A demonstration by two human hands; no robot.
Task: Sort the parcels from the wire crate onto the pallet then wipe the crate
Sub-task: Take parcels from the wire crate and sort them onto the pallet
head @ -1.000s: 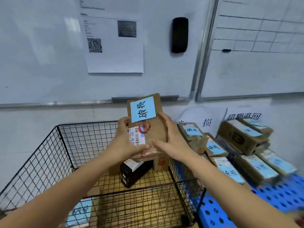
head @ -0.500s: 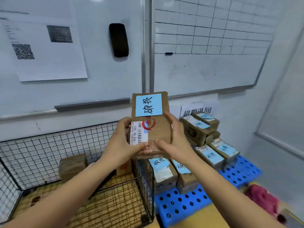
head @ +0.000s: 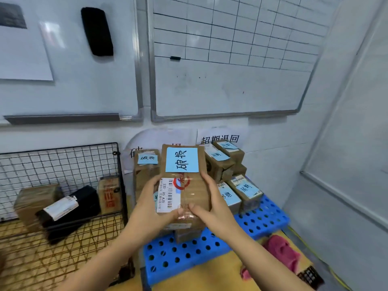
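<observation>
A brown cardboard parcel [head: 192, 185] with a blue handwritten note and a barcode label is held between both hands over the blue pallet [head: 212, 246]. My left hand [head: 151, 208] grips its left side with the thumb on the label. My right hand [head: 210, 204] grips its right side with the thumb on the taped top. Under and behind it, several parcels with blue notes [head: 241, 192] are stacked on the pallet. The black wire crate [head: 63, 164] at the left holds a brown parcel [head: 34, 202], a black parcel [head: 73, 211] and a small upright carton [head: 109, 194].
Whiteboards [head: 231, 70] cover the wall behind, with a black eraser [head: 97, 31] stuck on the left one. Paper signs [head: 220, 138] hang on the wall above the pallet. A pink cloth [head: 281, 253] lies on the yellow floor at the right of the pallet.
Both hands carried the parcel from above the crate rightward to above the pallet stacks. The view swung right, so the crate now lies at the left.
</observation>
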